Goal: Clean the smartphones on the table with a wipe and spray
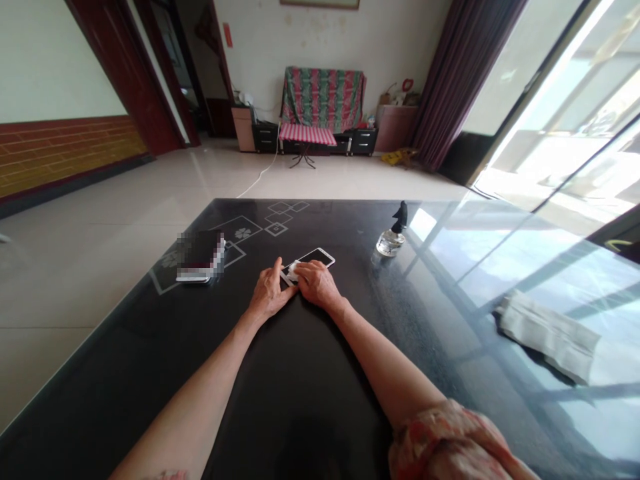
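Note:
A white-framed smartphone (321,255) with a dark screen lies flat on the black table, tilted diagonally. My left hand (270,290) grips its near left end, with thumb and fingers at opposite edges. Bunched under the fingers of my right hand (317,283) is a small white tissue (293,269), pressed against the phone's screen. My right hand covers part of the phone and of the tissue.
A clear spray bottle (391,241) with a black trigger head stands right of the phone. At left lies a dark, partly pixelated object (200,257) with a white edge. A folded grey cloth (550,333) rests on the glossy table (280,413) at right.

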Demonstrator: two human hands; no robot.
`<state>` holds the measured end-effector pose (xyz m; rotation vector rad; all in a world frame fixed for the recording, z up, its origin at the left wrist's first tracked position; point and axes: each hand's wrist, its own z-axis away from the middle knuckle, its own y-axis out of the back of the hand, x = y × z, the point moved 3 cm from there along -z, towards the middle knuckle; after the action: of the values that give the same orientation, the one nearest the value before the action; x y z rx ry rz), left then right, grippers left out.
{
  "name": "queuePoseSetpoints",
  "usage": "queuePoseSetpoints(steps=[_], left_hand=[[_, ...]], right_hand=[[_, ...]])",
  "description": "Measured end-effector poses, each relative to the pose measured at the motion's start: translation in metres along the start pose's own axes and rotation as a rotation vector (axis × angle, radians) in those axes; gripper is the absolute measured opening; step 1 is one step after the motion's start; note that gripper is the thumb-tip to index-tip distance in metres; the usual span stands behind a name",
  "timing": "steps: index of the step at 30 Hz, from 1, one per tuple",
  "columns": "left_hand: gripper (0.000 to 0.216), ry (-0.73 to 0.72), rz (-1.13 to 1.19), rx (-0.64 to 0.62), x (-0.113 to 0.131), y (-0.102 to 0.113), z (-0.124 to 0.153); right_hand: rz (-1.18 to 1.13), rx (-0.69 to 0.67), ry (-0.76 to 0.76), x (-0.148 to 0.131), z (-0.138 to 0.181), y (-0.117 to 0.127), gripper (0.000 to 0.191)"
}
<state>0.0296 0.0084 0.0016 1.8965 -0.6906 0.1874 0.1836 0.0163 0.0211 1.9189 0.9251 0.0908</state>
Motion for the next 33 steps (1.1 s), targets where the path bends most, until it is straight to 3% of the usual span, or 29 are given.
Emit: queuePoseSetpoints(steps=[5,13,16,20,23,33], left_hand=[[0.08,0.018,-0.011,-0.014,-0.002,-0.001,0.0],[0.077,0.077,-0.013,-0.022,0.003,0.004,0.002],[0.078,0.089,-0.003,-0.009,0.005,0.005,0.002],[0.077,0.082,0.017,0.002,0.003,0.004,0.0],[0.078,0.092,0.021,-0.007,0.002,0.003,0.0],[0.076,0.078,0.012,0.002,0.005,0.004,0.002]], right_hand=[[-0.001,-0.03,0.017,-0.001,-0.001,0.001,0.023],[0.129,0.087,-0.307,0.035,0.002,0.014,0.02],[0.084,0.08,-0.245,0.026,0.004,0.01,0.02],[-0.03,0.007,-0.017,0.003,0.005,0.001,0.024],[-0.069,-0.022,0.057,-0.005,0.004,-0.002,0.025],[0.093,0.087,-0.309,0.034,0.001,0.011,0.022]])
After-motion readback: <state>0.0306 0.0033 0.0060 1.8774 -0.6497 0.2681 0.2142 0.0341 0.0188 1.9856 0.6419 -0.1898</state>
